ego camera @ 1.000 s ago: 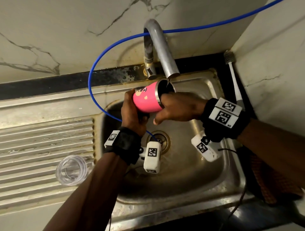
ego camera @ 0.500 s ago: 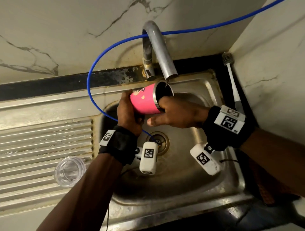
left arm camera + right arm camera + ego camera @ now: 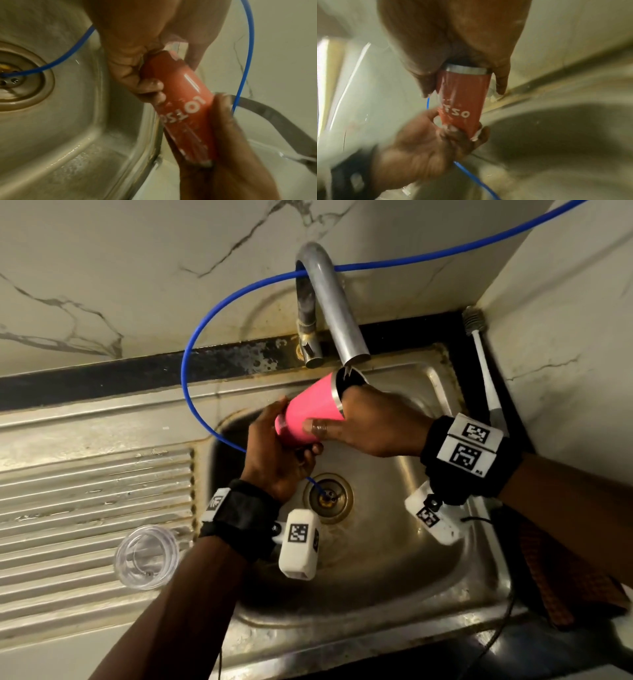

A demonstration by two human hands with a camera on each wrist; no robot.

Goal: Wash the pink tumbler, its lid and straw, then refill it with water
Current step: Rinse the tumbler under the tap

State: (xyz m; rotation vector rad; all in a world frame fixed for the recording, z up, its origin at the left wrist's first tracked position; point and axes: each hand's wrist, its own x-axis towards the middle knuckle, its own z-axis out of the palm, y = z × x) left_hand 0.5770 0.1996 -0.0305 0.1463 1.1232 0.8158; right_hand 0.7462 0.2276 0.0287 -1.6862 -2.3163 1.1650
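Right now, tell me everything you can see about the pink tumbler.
The pink tumbler is a tapered cup with a bare metal band at its rim and white lettering on its side, wet with soapy foam. It has no lid on. It is tilted, with its open mouth up under the tap spout, over the sink. The left hand grips its base; the right hand holds the rim end, fingers reaching into the mouth.

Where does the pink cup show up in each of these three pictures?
Head: the pink tumbler lies tilted at centre, under the tap.
Left wrist: centre right, its white lettering showing.
Right wrist: centre, steel rim uppermost.
Shared landmark: the blue tube.
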